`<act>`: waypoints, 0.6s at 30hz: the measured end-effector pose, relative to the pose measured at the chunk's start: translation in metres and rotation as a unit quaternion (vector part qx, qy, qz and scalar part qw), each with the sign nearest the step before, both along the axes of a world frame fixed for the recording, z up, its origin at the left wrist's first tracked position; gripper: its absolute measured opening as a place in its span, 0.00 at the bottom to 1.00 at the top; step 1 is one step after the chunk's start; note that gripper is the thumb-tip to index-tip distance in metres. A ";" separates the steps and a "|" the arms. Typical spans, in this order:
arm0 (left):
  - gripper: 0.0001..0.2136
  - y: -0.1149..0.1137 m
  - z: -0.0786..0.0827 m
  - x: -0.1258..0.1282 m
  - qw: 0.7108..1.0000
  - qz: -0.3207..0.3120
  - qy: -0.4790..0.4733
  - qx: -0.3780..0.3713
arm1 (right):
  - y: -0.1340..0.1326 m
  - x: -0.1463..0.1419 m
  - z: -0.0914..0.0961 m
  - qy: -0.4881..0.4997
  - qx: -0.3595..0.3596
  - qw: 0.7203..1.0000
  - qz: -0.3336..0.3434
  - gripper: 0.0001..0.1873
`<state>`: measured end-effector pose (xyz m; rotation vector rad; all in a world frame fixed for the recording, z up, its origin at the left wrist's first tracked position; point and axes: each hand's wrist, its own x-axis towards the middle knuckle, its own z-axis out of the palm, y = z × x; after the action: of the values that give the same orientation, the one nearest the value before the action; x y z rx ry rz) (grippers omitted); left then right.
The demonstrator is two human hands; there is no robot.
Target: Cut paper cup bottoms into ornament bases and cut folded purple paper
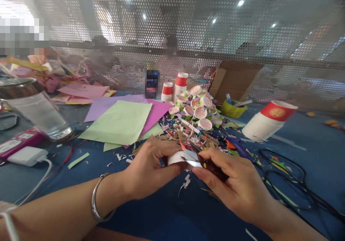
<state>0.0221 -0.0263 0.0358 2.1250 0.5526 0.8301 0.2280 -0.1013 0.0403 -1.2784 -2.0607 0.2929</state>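
Note:
My left hand (149,167) is closed around a small white paper cup piece (176,157), held low over the blue table (161,216). My right hand (231,181) grips scissors (198,162) whose blades meet the white piece between both hands. Just beyond my fingers lies a heap of paper scraps (188,133) and a pile of cut paper flowers with red-patterned round centres (201,108). A silver bangle (97,201) sits on my left wrist.
Green, pink and purple paper sheets (121,120) lie at centre left. A tipped red-and-white paper cup (269,120) lies right, stacked cups (175,86) stand behind. A glass (40,115), charger (28,155) and black cables (285,176) flank me. A perforated screen (188,36) backs the table.

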 end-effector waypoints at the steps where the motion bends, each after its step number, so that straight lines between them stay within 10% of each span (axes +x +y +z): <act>1: 0.06 -0.001 0.001 0.000 1.000 -0.001 -0.004 0.001 | 0.000 0.000 0.001 -0.002 -0.003 1.000 0.003 0.11; 18: 0.09 0.002 0.004 -0.002 0.995 -0.052 0.014 -0.086 | -0.005 0.001 0.001 -0.020 -0.013 1.000 0.005 0.15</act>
<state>0.0203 -0.0241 0.0398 1.9918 0.5048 0.6708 0.2291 -0.1060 0.0415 -1.2984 -2.1036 0.3020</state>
